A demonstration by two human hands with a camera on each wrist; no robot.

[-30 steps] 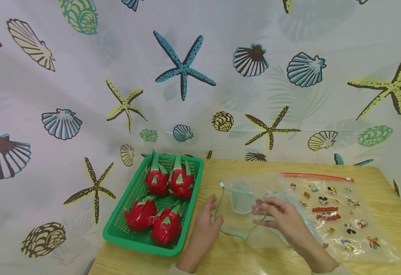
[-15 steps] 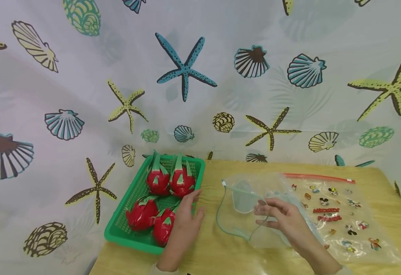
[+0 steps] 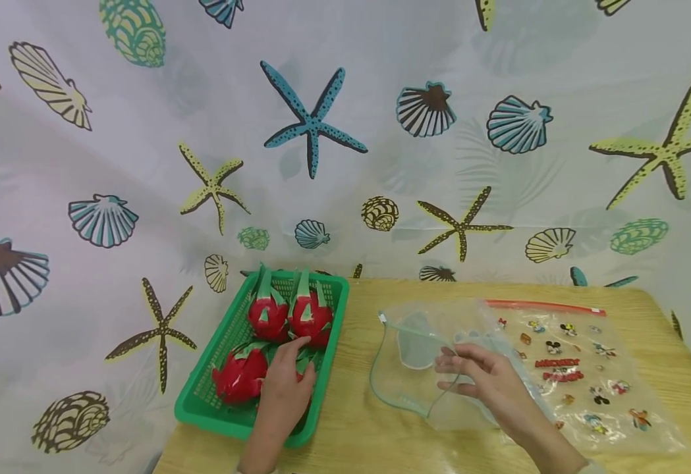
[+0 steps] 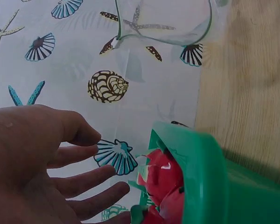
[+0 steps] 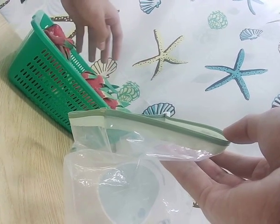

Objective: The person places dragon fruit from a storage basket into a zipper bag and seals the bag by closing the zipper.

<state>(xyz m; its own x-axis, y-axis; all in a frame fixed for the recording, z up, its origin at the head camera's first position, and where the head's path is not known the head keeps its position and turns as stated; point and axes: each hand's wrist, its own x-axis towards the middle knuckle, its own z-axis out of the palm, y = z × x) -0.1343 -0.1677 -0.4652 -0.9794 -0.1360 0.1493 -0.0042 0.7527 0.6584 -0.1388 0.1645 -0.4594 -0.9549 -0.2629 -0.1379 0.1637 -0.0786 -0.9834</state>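
My left hand (image 3: 286,395) hovers over the front right of a green plastic basket (image 3: 217,426), fingers spread and slightly bent. In the left wrist view nothing lies between those fingers. The basket holds several red dragon fruits with green leafy tips; one (image 3: 241,378) lies front left and another (image 3: 311,316) back right. A front-right fruit is mostly hidden under my left hand. My right hand (image 3: 490,388) pinches the rim of a clear zip bag (image 5: 126,186) between thumb and fingers. The bag's green-edged mouth gapes toward the basket.
A larger clear bag (image 3: 594,408) with a red slider zip and cartoon prints lies flat to the right. All of it rests on a wooden table (image 3: 375,447). Behind hangs a white curtain (image 3: 345,184) printed with shells and starfish.
My left hand has left the side of the zip bag and moved left, across the basket's rim, to above the front-right dragon fruit. My right hand keeps its hold on the bag.
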